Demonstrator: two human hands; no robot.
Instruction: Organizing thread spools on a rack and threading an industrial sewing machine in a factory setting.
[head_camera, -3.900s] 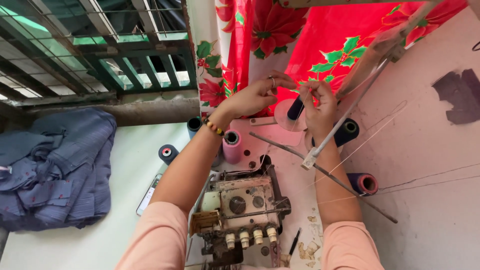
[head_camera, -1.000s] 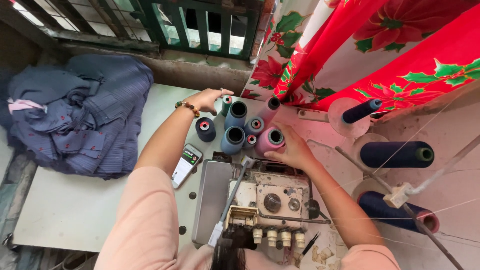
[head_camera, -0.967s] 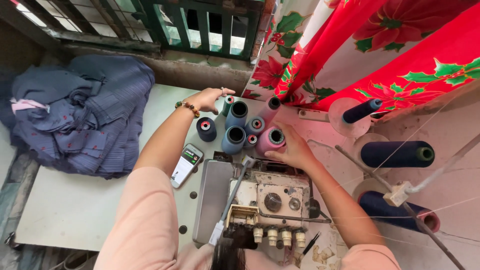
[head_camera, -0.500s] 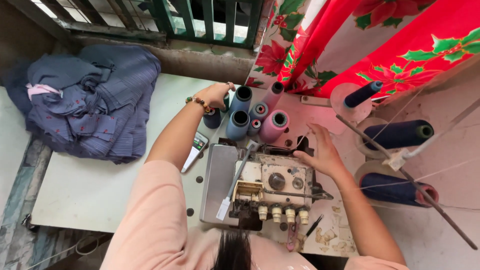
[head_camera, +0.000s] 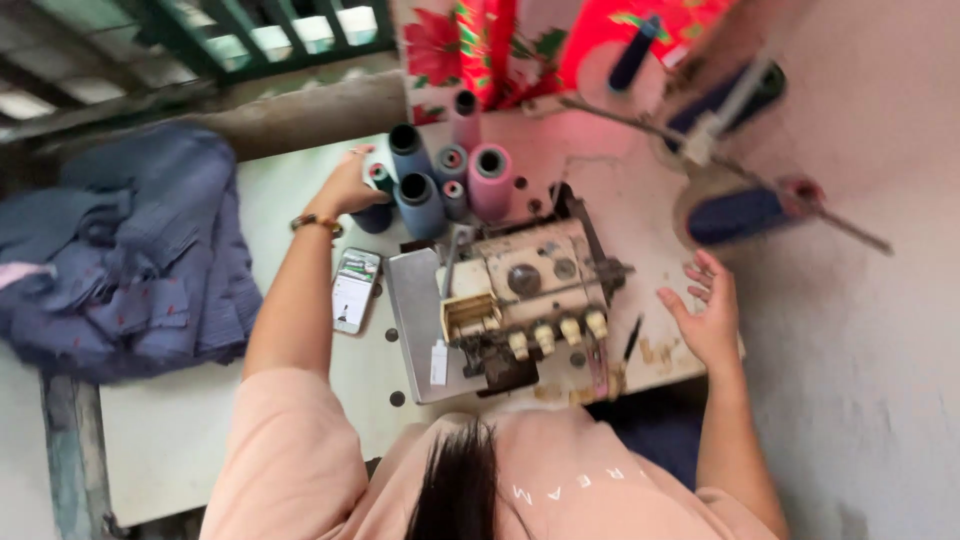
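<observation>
On the pale table (head_camera: 180, 440) by a barred window, left hand (head_camera: 350, 185) grips a thread cone (head_camera: 378, 180); right hand (head_camera: 708, 320) hangs open.

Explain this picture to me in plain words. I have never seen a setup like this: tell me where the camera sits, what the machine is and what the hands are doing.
The camera sits on the person's head, looking down at a work table. In the middle stands a sewing machine, of the kind fed by several threads. Behind it stand thread cones, blue-grey and pink. The left hand reaches to those cones and touches one; whether it grips is unclear. The right hand hovers open beside the machine, holding nothing. A phone lies by the left arm, and a pile of blue cloth rests at the left.
</observation>
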